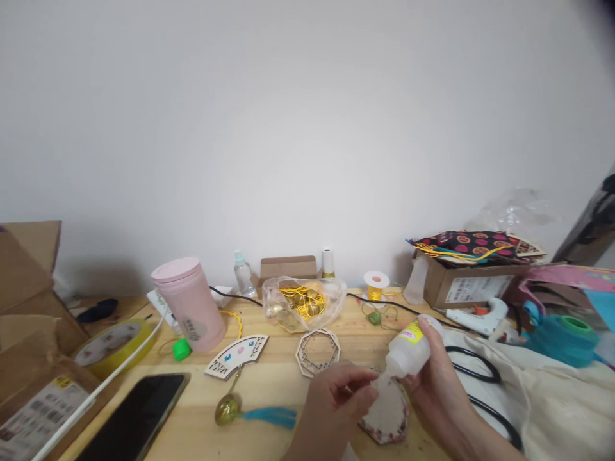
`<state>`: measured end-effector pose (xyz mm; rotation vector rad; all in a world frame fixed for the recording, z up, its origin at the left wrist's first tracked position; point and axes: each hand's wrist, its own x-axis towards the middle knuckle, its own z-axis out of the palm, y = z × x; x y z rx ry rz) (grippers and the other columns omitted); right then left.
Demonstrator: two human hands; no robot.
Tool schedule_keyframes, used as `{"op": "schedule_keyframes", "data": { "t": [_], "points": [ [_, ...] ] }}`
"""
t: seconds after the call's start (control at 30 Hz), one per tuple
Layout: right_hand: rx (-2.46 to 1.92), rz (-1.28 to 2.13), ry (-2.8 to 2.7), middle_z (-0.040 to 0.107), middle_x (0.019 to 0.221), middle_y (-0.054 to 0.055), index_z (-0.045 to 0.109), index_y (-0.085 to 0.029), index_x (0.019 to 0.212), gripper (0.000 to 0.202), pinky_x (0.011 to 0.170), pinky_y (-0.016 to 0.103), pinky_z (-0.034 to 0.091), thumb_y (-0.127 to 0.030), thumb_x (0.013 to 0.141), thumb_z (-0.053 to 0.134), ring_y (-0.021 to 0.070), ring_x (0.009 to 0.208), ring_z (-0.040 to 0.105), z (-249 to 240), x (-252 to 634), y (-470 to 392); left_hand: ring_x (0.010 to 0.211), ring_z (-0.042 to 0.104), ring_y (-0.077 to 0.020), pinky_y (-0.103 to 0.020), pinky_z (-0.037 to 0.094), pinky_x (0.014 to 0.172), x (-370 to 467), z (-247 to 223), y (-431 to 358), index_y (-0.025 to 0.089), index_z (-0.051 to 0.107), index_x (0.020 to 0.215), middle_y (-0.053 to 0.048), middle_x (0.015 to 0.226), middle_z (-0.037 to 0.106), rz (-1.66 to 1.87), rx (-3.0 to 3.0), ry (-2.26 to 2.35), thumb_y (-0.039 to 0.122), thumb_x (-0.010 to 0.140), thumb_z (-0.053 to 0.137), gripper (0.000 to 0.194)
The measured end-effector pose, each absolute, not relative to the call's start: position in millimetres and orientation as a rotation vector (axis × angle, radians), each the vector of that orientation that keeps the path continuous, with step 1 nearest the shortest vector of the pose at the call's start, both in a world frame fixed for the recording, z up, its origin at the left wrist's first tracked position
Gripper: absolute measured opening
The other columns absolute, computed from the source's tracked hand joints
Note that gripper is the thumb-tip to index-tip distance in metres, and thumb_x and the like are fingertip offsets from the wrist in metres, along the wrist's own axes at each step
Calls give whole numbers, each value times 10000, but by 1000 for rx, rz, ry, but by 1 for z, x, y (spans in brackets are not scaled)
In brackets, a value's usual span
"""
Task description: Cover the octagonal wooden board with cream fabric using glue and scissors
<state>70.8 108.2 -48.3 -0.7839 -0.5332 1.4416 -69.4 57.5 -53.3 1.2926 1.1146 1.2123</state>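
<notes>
My right hand (435,362) is wrapped round a translucent white glue bottle (408,349) with a yellow label, tilted with its nozzle down to the left. My left hand (342,403) is pinched close beside the nozzle tip; what its fingers hold, if anything, is hidden. Under the nozzle lies a flat many-sided piece (385,416), pale on top with a flowery patterned edge. Left of my hands, a wooden openwork octagon frame (300,363) and a fan-shaped wooden piece (240,353) rest on the table. A gold bell (227,410) with a blue tassel (269,416) lies below the fan piece.
A phone (137,416), a pink tumbler (189,304), yellow tape (113,346) and a cardboard box (33,384) stand left. Behind are a bag of gold bells (302,304) and a thread spool (375,285). A glue gun (480,315) and cream cloth (557,397) lie right.
</notes>
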Motion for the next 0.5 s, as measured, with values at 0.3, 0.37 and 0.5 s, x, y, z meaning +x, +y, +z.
{"op": "schedule_keyframes", "data": {
  "t": [0.3, 0.37, 0.5],
  "points": [
    [-781, 1495, -446, 614, 596, -86, 546, -233, 770, 166, 384, 160, 431, -349, 684, 629, 93, 469, 535, -51, 70, 110, 579, 542, -144, -224, 381, 582, -73, -39, 54, 163, 662, 662, -33, 578, 602, 1095, 1899, 1461, 253, 768, 470, 237],
    [-792, 1499, -491, 608, 573, -75, 545, -214, 731, 173, 363, 166, 419, -362, 689, 624, 92, 433, 513, -53, 70, 110, 590, 535, -140, -217, 374, 582, -75, -40, 54, 170, 652, 674, -28, 588, 597, 1096, 1931, 1505, 243, 768, 469, 218],
    [-783, 1534, -548, 608, 545, -61, 543, -195, 708, 195, 317, 157, 389, -379, 706, 609, 83, 384, 482, -53, 69, 108, 574, 509, -131, -209, 365, 565, -76, -44, 54, 166, 597, 595, -12, 564, 559, 1153, 1891, 1598, 206, 736, 486, 184]
  ]
}}
